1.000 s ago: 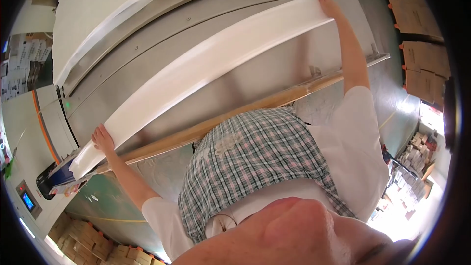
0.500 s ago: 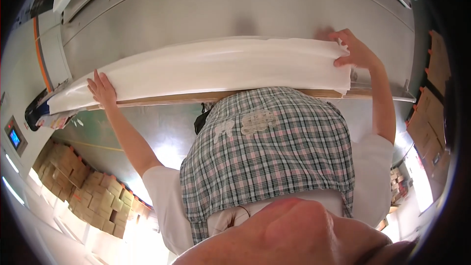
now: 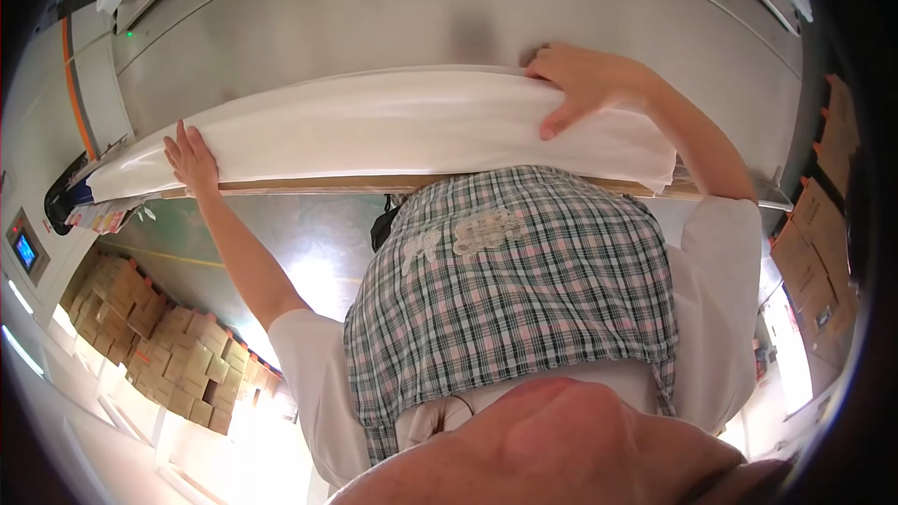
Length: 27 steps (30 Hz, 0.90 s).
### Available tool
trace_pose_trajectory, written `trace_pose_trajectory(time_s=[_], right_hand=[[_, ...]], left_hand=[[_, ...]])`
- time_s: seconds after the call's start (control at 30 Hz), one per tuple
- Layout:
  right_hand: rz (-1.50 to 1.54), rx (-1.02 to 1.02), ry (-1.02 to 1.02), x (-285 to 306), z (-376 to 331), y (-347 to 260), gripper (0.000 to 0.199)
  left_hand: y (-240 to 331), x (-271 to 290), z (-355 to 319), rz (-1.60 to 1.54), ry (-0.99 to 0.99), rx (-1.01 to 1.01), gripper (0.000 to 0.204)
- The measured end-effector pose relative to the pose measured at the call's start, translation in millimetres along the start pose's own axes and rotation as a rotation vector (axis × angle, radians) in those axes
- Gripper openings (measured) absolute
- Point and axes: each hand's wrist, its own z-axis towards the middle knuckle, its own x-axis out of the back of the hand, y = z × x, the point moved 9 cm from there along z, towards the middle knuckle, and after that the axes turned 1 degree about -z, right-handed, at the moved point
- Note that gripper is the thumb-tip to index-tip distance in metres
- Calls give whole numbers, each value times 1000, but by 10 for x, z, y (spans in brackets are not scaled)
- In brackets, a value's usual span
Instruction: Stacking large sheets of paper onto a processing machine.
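Observation:
A long folded white sheet [image 3: 374,126] lies along the front edge of a metal table, right before my body. Its glossy surface looks like film or thin fabric; which of these I cannot tell. My left hand [image 3: 193,161] rests on the sheet near its left end, fingers stretched out. Toward the right, my right hand [image 3: 587,82] reaches over the sheet with thumb and fingers apart. Its thumb lies on the near side, while the fingertips reach the far edge and are partly hidden. A brown strip [image 3: 346,186] shows under the sheet's near edge.
The metal surface [image 3: 355,19] extends behind the sheet. A white machine panel with a small blue screen [image 3: 26,248] stands at the left. Stacked cardboard boxes [image 3: 182,369] are at the lower left, and more cartons [image 3: 816,248] at the right. A checked apron [image 3: 524,271] covers my front.
My right hand has moved left along the sheet, from its right end toward the middle right. The left hand stays at nearly the same place.

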Motion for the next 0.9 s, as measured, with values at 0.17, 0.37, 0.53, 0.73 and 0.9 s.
trace_pose_trajectory(time_s=[0.17, 0.37, 0.53, 0.73, 0.9], right_hand=[[-41, 106, 224, 61, -171, -94, 63], [337, -104, -120, -183, -236, 251, 69], [421, -269, -125, -113, -729, 661, 73], [459, -647, -24, -128, -1102, 823, 61], [322, -328, 204, -184, -718, 803, 60]], left_hand=[[-1, 12, -6, -11, -1, 11, 54], [-25, -56, 41, -3, 0, 5, 54], [-128, -8, 119, 31, 56, 20, 53], [-205, 116, 51, 120, 221, -38, 46], [-23, 557, -410, -226, 414, -112, 49]])
